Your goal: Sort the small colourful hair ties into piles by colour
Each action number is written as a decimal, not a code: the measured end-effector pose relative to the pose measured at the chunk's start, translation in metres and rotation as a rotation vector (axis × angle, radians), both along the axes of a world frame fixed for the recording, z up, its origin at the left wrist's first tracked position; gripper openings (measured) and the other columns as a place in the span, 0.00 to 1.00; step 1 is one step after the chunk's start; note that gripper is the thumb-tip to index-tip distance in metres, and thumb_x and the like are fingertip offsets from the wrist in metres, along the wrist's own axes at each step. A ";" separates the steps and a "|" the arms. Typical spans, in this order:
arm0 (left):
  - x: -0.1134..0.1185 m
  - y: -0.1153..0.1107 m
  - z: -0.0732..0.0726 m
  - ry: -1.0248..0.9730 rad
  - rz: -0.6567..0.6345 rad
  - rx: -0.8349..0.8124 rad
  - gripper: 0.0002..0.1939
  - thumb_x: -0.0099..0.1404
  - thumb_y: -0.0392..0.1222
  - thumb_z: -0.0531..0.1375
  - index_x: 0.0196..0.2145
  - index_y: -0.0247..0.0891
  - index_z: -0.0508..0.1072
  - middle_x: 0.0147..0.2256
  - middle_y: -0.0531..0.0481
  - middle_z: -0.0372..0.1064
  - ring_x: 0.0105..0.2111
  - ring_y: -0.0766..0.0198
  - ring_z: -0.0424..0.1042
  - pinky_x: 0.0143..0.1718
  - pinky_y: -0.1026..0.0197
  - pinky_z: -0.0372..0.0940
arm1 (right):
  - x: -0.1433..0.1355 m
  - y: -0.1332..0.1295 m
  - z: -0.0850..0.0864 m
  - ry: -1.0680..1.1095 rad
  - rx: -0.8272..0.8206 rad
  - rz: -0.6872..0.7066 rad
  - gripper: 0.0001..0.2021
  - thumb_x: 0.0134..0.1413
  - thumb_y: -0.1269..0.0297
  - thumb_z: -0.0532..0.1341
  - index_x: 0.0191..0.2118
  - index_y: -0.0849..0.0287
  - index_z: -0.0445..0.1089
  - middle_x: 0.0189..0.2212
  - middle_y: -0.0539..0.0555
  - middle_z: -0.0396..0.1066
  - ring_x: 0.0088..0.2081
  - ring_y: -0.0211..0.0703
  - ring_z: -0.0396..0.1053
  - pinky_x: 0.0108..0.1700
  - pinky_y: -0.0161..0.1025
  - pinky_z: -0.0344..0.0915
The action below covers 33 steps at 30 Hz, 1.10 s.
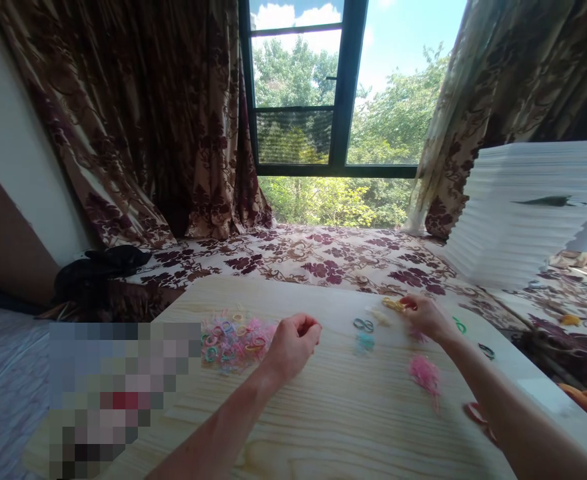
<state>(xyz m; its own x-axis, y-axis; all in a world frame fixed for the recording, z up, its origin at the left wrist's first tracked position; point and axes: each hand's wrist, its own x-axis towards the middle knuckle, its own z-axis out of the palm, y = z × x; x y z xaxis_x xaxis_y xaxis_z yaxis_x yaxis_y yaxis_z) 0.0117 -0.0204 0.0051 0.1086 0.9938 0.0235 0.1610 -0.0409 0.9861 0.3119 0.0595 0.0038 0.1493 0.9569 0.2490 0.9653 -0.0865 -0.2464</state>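
Observation:
Over the wooden table [323,413], my left hand [296,341] is closed with fingertips pressed together; what it holds, if anything, is hidden. Beside it on the left lies a mixed heap of small coloured bands [228,343]. At the table's far right, my right hand [423,317] pinches at some yellow bands [393,305]. Dark teal bands [363,325] and a light blue bunch [365,342] lie between the hands. A pink bunch [425,377] is nearer me, left of my right forearm. Green bands [459,325] and a dark band [486,351] lie right of that forearm.
A floral cloth [323,257] covers the ledge beyond the table, below a window [341,133]. Patterned curtains [208,133] hang at both sides. A white pleated object [528,213] stands at the right. A black item [103,267] lies at the left.

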 end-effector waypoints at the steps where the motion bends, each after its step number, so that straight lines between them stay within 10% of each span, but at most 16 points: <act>1: -0.002 0.002 0.000 0.014 0.009 0.018 0.09 0.53 0.42 0.54 0.27 0.33 0.69 0.20 0.54 0.63 0.18 0.72 0.59 0.20 0.69 0.55 | 0.000 -0.002 0.003 -0.003 0.008 0.001 0.15 0.45 0.71 0.55 0.37 0.60 0.76 0.32 0.57 0.77 0.33 0.47 0.73 0.32 0.36 0.64; 7: -0.032 0.014 0.007 0.372 0.139 0.191 0.09 0.54 0.41 0.54 0.26 0.35 0.72 0.22 0.52 0.68 0.23 0.68 0.64 0.25 0.68 0.57 | -0.025 -0.029 0.017 0.017 0.091 0.067 0.16 0.47 0.67 0.54 0.40 0.60 0.75 0.34 0.58 0.76 0.34 0.49 0.72 0.34 0.40 0.65; 17: -0.067 0.018 0.018 0.771 0.124 0.145 0.11 0.53 0.37 0.54 0.26 0.35 0.76 0.25 0.48 0.73 0.27 0.65 0.69 0.28 0.67 0.56 | -0.128 -0.101 -0.015 0.343 0.058 0.563 0.14 0.51 0.61 0.51 0.32 0.56 0.74 0.26 0.52 0.76 0.25 0.43 0.71 0.29 0.37 0.66; 33: -0.089 0.007 0.031 0.976 0.041 0.008 0.07 0.48 0.37 0.58 0.23 0.39 0.77 0.23 0.50 0.73 0.26 0.64 0.68 0.24 0.67 0.54 | -0.127 -0.108 -0.026 0.314 0.080 0.637 0.13 0.54 0.60 0.51 0.34 0.54 0.73 0.31 0.54 0.75 0.31 0.45 0.73 0.31 0.37 0.67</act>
<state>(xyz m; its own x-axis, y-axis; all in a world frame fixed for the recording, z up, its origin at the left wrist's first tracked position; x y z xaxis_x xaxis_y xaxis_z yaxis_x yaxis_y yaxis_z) -0.0775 -0.0138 0.0360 0.0498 0.9974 -0.0515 0.9080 -0.0238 0.4183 0.1845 -0.0488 -0.0220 -0.3563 0.8625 0.3593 0.7043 0.5006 -0.5033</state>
